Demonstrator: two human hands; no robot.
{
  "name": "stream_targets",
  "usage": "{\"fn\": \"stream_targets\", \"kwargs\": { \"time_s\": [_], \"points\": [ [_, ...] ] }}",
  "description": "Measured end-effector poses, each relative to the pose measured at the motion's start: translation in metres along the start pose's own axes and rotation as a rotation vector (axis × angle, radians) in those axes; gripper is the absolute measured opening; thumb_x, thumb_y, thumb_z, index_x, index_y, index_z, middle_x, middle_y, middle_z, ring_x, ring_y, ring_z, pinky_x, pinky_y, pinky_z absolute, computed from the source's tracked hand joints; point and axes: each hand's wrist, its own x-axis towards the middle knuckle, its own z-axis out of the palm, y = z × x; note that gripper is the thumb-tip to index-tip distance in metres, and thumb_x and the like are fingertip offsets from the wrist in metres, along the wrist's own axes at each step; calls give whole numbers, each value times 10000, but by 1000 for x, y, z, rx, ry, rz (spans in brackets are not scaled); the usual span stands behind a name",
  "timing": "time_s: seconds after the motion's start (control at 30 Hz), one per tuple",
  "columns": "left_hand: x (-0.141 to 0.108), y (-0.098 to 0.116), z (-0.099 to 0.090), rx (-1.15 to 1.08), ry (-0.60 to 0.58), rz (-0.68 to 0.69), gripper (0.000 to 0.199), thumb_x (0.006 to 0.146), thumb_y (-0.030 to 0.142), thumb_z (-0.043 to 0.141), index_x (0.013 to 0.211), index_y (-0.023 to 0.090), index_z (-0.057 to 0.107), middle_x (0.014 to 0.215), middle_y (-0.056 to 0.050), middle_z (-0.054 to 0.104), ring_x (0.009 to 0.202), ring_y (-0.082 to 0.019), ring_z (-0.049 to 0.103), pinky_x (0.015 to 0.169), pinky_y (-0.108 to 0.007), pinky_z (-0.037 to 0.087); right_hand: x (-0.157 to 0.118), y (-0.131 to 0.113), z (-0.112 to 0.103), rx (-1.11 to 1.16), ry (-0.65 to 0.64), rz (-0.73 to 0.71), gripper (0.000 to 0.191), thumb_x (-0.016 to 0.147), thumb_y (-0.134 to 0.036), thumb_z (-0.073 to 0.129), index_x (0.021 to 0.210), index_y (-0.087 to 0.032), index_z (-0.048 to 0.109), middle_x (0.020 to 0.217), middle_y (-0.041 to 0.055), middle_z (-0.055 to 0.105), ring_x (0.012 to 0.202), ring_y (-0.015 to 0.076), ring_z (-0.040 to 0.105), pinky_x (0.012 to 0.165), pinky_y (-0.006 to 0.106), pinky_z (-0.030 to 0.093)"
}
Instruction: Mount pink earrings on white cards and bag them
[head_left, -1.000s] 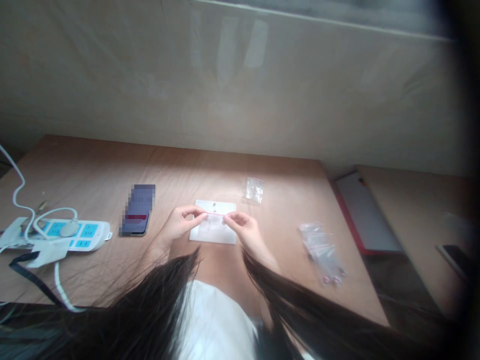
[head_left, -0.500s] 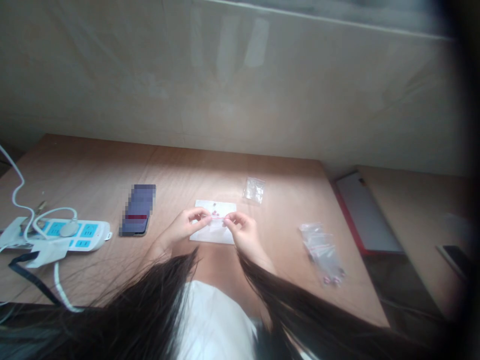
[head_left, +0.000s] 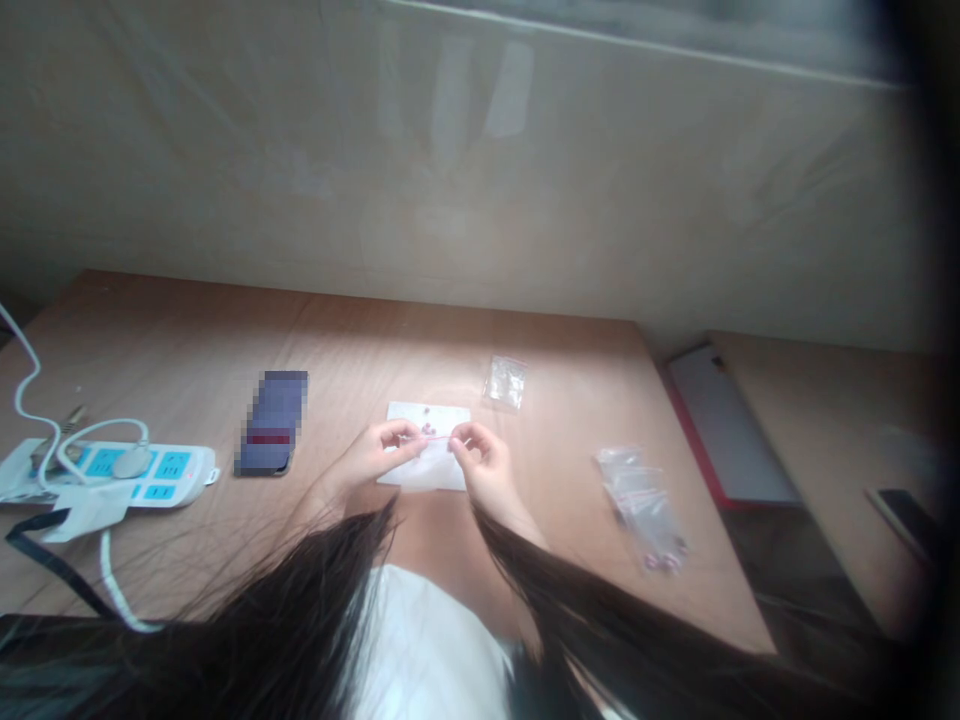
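A thin pink strand point(head_left: 438, 437) is stretched between my two hands, above a white sheet of paper point(head_left: 427, 472). My left hand point(head_left: 386, 450) pinches its left end between thumb and forefinger. The right end sits in the pinch of my right hand point(head_left: 484, 462). Just beyond the strand, several small pinkish beads point(head_left: 428, 428) lie on the paper. A small clear plastic bag point(head_left: 505, 383) lies behind the paper, to the right.
On the wooden table point(head_left: 360, 350), a phone point(head_left: 274, 420) lies left of the paper. A power strip point(head_left: 172, 475) with cables is at far left. Clear bags point(head_left: 641, 500), one holding pink pieces, lie at right. Long dark hair hangs in the foreground.
The whole view has shifted slightly. Both hands keep their pinch on the strand, which now looks a little more slanted.
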Motion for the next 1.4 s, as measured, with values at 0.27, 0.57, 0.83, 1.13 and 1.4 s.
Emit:
{"fn": "stream_targets", "kwargs": {
  "time_s": [0.27, 0.57, 0.83, 1.13, 1.4],
  "points": [
    [6, -2, 2, 99, -6, 106, 205, 733, 323, 512, 717, 128, 574, 727, -28, 557, 723, -133, 505, 654, -225, 394, -2, 0, 9, 212, -184, 54, 156, 706, -336, 537, 727, -182, 554, 714, 24, 571, 699, 149, 518, 685, 278, 389],
    [3, -6, -3, 70, 11, 64, 243, 737, 351, 502, 685, 122, 563, 669, -15, 550, 656, -121, 500, 630, -223, 389, -3, -3, 4, 338, -122, 192, 197, 649, -342, 592, 613, -164, 514, 610, 4, 540, 588, 119, 479, 595, 249, 378],
    [4, -14, -4, -34, 19, -33, 283, 708, 384, 537, 683, 106, 585, 681, -44, 593, 641, -133, 532, 614, -235, 407, -4, -3, 4, 443, -83, 236, 263, 623, -402, 611, 597, -172, 487, 586, -2, 535, 549, 116, 487, 557, 251, 390],
    [16, -20, -3, -93, 116, -75, 308, 738, 403, 485, 872, 138, 566, 767, -29, 571, 638, -117, 516, 572, -215, 402, 3, 30, -2, 371, 34, 287, 279, 600, -421, 609, 630, -167, 499, 556, -10, 513, 518, 107, 472, 527, 245, 373],
    [11, -26, -20, -10, 279, -43, 280, 771, 400, 437, 820, 152, 558, 723, -3, 539, 624, -95, 464, 619, -192, 374, 85, 45, -45, -324, 724, 248, 311, 623, -371, 565, 814, -151, 456, 863, 154, 532, 875, 274, 468, 731, 389, 342]
  ]
}}
